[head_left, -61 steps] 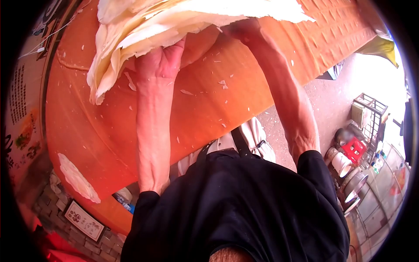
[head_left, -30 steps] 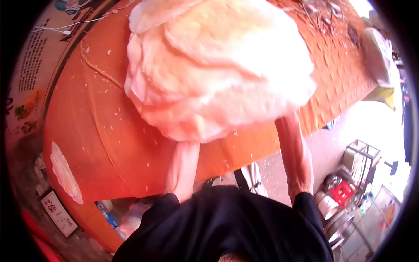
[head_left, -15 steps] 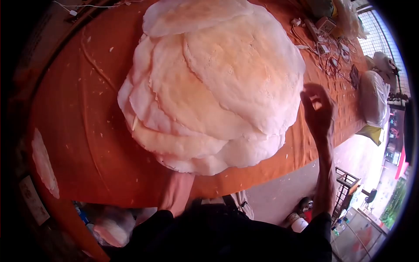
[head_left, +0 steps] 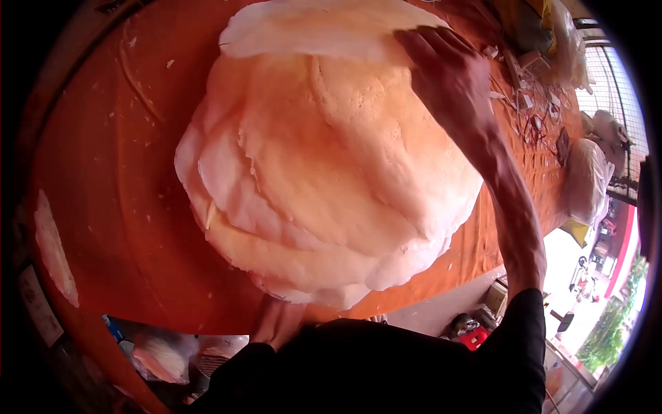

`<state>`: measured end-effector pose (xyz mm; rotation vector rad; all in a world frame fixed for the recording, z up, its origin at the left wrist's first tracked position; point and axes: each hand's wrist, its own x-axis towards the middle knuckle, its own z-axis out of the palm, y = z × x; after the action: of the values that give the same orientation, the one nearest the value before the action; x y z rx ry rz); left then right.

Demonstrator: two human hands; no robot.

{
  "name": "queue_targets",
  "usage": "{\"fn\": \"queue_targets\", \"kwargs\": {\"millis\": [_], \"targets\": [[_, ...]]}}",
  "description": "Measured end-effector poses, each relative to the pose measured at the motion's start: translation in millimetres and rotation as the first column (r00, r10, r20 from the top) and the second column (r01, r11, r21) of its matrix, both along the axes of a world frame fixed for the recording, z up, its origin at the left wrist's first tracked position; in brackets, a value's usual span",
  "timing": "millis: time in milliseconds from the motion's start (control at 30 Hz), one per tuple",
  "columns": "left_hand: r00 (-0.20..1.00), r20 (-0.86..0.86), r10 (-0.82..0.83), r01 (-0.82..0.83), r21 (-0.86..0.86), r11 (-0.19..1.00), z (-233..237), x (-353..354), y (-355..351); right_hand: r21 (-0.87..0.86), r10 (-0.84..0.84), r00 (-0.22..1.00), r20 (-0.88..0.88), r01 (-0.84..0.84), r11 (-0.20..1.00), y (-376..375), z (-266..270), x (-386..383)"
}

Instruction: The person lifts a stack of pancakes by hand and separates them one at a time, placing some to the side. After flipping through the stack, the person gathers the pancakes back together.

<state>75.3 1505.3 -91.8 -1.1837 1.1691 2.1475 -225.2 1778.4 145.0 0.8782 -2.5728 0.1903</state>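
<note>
Since half a second ago the right hand [head_left: 448, 76] has come from the air beside the pile onto its far top, and the pile now sits closer and lower in view. Widest of all is the bench [head_left: 117, 228], draped in an orange cloth dotted with pale crumbs. On the middle of it, filling most of the view, lies the stack of thin round sheets [head_left: 324, 186], pale and creamy, fanned so that their edges step down toward the near side and overhang the near edge of the bench. One top sheet [head_left: 310, 27] lies at the far end of the stack, slightly raised. The right hand rests palm down there, fingers stretched over the top sheet's edge; whether the thumb closes a grip on it cannot be told. The left forearm [head_left: 276, 321] runs under the near rim of the stack, and the left hand is hidden beneath it, so its grip cannot be told either. Well off to the right, a white bag [head_left: 586, 179] lies on the bench, with a tangle of cables [head_left: 531, 117] near it. By the left edge lies a pale torn scrap [head_left: 52, 248]
</note>
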Motion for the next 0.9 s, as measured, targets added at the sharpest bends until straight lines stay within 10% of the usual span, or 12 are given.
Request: {"fn": "queue_targets", "kwargs": {"millis": [67, 267, 433, 633, 900], "targets": [[1.000, 0.008, 0.000, 0.000, -0.002, 1.000, -2, -3, 1, 0.063, 0.145, 0.985, -0.098, -0.139, 0.988, 8, 26, 58], [1.000, -0.001, -0.029, 0.029, -0.038, 0.999, -6, -6, 0, -0.088, 0.110, 0.685, 0.720, -0.066, 0.994, 7, 41, 140], [0.998, -0.033, -0.061, 0.059, -0.071, 0.996, -2, -12, 0, -0.102, -0.160, 0.957, 0.242, 0.189, 0.977, -10, -8, 99], [0.984, -0.140, -0.107, 0.093, -0.105, 0.990, 6, -33, -1, -0.036, -0.239, 0.904, 0.354, 0.269, 0.963, -39, -12, 131], [0.832, -0.486, -0.267, 0.174, -0.227, 0.958, 100, -106, 8, -0.470, -0.071, 0.996, 0.061, 0.091, 0.878, -98, 63, 177]]}}
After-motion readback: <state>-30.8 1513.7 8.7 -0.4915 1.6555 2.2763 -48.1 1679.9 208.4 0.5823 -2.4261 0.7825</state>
